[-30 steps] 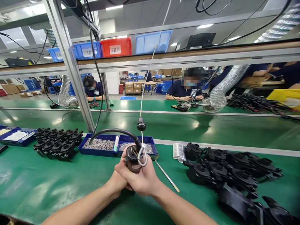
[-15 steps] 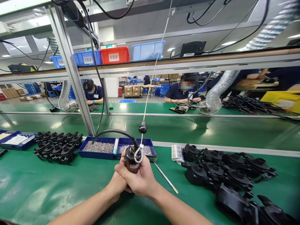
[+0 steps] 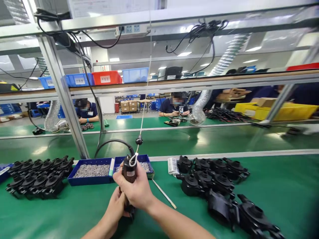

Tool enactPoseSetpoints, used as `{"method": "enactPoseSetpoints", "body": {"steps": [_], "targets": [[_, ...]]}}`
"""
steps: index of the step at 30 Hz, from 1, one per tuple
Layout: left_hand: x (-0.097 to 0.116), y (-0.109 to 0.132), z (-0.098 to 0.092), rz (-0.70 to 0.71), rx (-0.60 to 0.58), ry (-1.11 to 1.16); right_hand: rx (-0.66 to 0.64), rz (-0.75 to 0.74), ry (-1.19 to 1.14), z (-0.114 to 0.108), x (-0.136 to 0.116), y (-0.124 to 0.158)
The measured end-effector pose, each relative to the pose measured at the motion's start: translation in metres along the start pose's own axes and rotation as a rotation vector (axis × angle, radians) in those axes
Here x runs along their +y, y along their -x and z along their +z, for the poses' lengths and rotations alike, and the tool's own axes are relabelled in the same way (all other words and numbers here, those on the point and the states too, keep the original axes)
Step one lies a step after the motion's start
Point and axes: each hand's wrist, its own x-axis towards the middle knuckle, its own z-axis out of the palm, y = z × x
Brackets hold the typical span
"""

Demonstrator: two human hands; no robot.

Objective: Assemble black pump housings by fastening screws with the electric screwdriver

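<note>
My right hand (image 3: 138,189) is wrapped round the body of a black electric screwdriver (image 3: 129,169), which stands nearly upright and hangs from a cord with a ring at its top. Lower down, my left hand (image 3: 113,209) closes on a black plastic housing (image 3: 132,212) under the tool, mostly covered by my hands. The screwdriver's tip is hidden. Just behind my hands is a blue bin of small screws (image 3: 146,167), and left of it a second blue bin of longer screws (image 3: 91,171).
Black housings stand in rows at the left (image 3: 37,176) and more housings at the right (image 3: 204,179). A thin white stick (image 3: 164,194) and a label roll (image 3: 172,167) lie right of the bins. A metal post (image 3: 62,96) rises behind. Two co-workers sit across the bench.
My view has turned right and tilted up, so the bench things appear further left. My left hand has slid lower, apart from my right hand, and the black housing shows under the screwdriver.
</note>
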Motion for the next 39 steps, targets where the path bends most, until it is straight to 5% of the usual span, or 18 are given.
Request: {"method": "enactPoseSetpoints", "body": {"steps": [4, 9, 14, 20, 22, 25, 27, 33, 39], "targets": [[0.006, 0.002, -0.012, 0.035, -0.055, -0.01, 0.089, 0.07, 0.169, -0.044, -0.002, -0.035], [0.037, -0.001, -0.062, 0.234, -0.533, -0.421, 0.223, 0.092, 0.385, -0.115, 0.028, -0.075], [0.04, -0.007, -0.089, 0.314, -0.5, -0.758, 0.33, 0.164, 0.461, -0.155, 0.075, -0.087], [0.007, -0.017, -0.058, 0.598, -0.642, -0.657, 0.428, 0.185, 0.722, -0.195, 0.106, -0.052], [0.0, -0.014, -0.043, 0.541, -0.606, -0.488, 0.362, 0.143, 0.852, -0.205, 0.108, -0.033], [0.0, -0.003, -0.023, 0.259, -0.477, -0.163, 0.249, 0.076, 1.046, -0.215, 0.11, -0.013], [0.004, 0.006, -0.015, 0.133, -0.499, -0.039, 0.212, 0.079, 1.17, -0.218, 0.113, -0.01], [0.013, 0.018, -0.013, 0.092, -0.538, 0.011, 0.184, 0.268, 1.466, -0.217, 0.122, -0.017], [0.007, 0.01, -0.02, 0.121, -0.514, -0.035, 0.08, 0.474, 1.573, -0.209, 0.102, -0.007]]}}
